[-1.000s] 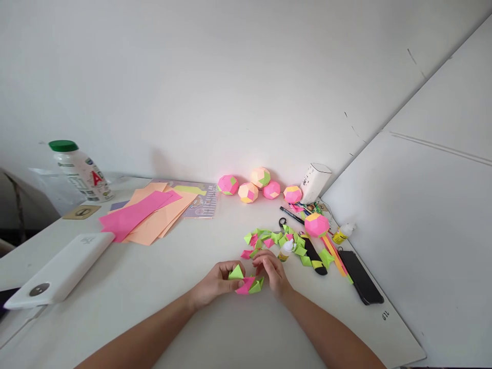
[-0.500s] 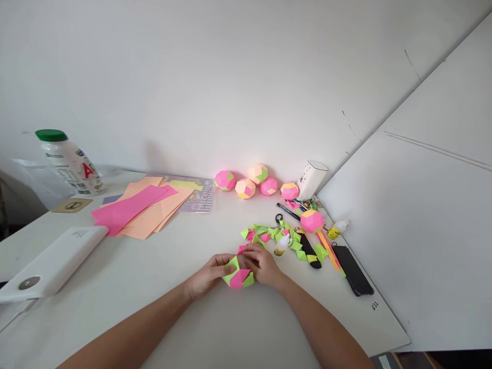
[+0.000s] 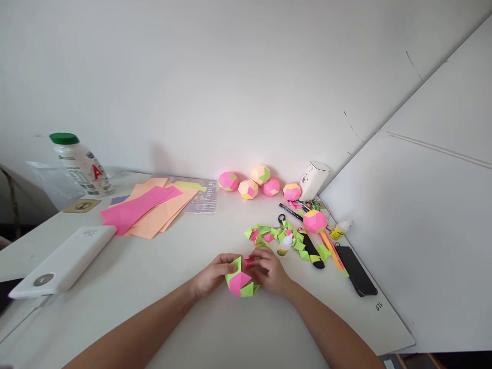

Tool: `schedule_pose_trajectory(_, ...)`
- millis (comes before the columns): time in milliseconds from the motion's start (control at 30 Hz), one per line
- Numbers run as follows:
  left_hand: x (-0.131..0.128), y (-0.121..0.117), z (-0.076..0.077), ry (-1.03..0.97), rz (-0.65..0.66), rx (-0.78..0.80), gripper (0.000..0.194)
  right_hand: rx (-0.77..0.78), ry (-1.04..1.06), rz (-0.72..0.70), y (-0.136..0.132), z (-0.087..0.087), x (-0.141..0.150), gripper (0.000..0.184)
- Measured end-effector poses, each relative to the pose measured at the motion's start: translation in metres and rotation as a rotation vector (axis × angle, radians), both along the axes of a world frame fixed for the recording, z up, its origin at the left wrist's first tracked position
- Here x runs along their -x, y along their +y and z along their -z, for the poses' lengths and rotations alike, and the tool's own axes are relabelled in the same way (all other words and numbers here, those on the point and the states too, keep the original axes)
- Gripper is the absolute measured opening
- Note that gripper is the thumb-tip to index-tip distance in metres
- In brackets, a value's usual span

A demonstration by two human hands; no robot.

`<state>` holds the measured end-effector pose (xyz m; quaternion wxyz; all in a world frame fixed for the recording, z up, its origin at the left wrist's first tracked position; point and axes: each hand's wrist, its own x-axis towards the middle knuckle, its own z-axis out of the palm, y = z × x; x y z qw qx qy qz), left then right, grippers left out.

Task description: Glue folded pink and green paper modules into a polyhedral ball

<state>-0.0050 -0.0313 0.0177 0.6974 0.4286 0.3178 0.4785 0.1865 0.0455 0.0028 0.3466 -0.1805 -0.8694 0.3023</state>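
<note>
Paper form: the pink-and-green folded paper form (image 3: 239, 284) sits between the hands, above the near middle of the worktop (image 3: 200, 328), its right side gaping.
Left hand: the left hand (image 3: 215, 274) is clamped on the form's left edge, thumb on the face.
Right hand: the right hand (image 3: 271, 271) curls its fingers close to the form's far right side; whether they pinch anything, I cannot tell.
Pink bit: a pink bit (image 3: 249, 262) shows between the hands; attached or loose is unclear.
Handling: a light left pinch should be best, as the thin folds would likely crease under a hard squeeze; line edges up before pressing, and support the wall from behind.
Glue bottle: the small glue bottle (image 3: 285, 245) stands just beyond the right hand, so a wide elbow or wrist swing could tip it.
Loose pieces: green and pink folded pieces (image 3: 268, 238) lie around and beyond the bottle, within easy reach.
Far row: rounded paper balls (image 3: 248, 189) rest near the wall.
</note>
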Motion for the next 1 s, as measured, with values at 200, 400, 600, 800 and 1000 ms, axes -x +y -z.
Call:
schedule_pose_trajectory(200, -0.0004, -0.0006, -0.0012, 0.019, -0.001, -0.01, 0.018, -0.148, -0.114, -0.004, -0.0046, 0.0013, 0.0017, 0.02)
schedule_pose_trajectory(400, 0.0, -0.0009, -0.0035, 0.045, -0.005, -0.018, 0.018, -0.148, -0.092, 0.031, -0.0041, 0.0026, 0.0021, 0.016)
schedule_pose_trajectory(600, -0.0005, -0.0015, -0.0061, 0.015, -0.003, -0.013, 0.016, -0.156, -0.115, 0.071, -0.0029, 0.0019, 0.001, 0.016)
schedule_pose_trajectory(800, -0.001, -0.0014, -0.0051, 0.031, -0.002, -0.009, 0.017, -0.212, -0.175, 0.134, -0.0023, 0.0062, -0.0001, 0.022)
schedule_pose_trajectory(1000, -0.0005, -0.0019, -0.0046, 0.057, -0.003, -0.009, 0.018, -0.191, -0.159, 0.183, -0.0017, 0.0084, 0.0005, 0.011)
